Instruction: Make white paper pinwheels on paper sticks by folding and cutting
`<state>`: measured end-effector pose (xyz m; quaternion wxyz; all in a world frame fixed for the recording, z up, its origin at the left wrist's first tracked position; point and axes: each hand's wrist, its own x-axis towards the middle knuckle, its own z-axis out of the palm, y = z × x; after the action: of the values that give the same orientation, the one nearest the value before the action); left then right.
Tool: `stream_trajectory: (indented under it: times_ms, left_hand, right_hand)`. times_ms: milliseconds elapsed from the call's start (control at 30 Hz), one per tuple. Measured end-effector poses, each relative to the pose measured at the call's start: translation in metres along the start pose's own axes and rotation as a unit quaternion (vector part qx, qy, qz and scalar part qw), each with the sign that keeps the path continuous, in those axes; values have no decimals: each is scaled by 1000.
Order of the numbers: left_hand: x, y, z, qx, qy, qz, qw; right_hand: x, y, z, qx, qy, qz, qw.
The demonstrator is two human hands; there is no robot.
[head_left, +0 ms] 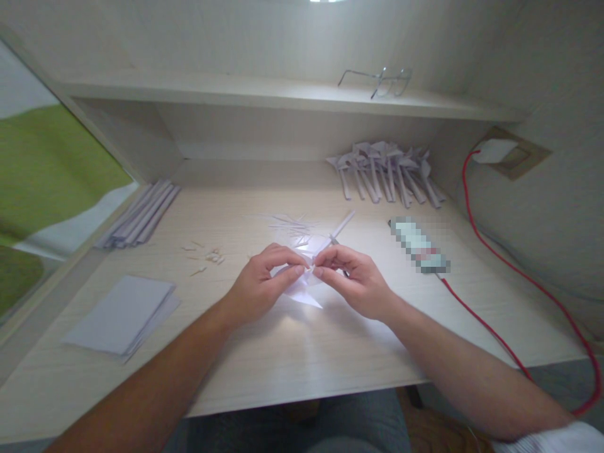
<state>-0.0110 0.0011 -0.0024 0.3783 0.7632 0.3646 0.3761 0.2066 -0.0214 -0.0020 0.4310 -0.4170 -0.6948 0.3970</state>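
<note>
Both of my hands pinch one small piece of folded white paper [302,290] just above the middle of the pale wooden desk [292,352]. My left hand [264,280] grips its left side with thumb and fingers. My right hand [352,277] holds its right side, fingertips almost touching those of the left. A pointed corner of the paper sticks out below the hands. A thin paper stick [343,224] pokes out behind my right hand.
A stack of flat white sheets [123,314] lies front left. Rolled paper sticks [139,217] lie far left; folded paper pieces [389,170] are piled at the back right. Paper scraps [210,257], a phone [419,245] on a red cable [509,349], glasses [384,80] on the shelf.
</note>
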Motion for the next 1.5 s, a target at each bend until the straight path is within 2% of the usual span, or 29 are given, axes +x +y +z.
stream_trajectory:
  times_ms: [400,800,1000,1267,1500]
  left_hand:
    - [0,1,0,-2,3,-9,1000]
    - [0,1,1,-20,2,-5,1000]
    - [0,0,0,-26,-1,-5,1000]
    - [-2,-1,3,18,51,-47,997]
    - [0,0,1,83,139,-6,987]
  right_hand:
    - [-1,0,1,-14,17,-6,1000]
    - [-3,1,2,-91,8,-87,992]
    - [-3,3,1,-77,-2,-93,993]
    - [-1,1,2,-31,8,-32,999]
    - [-1,4,3,-37,51,3,998]
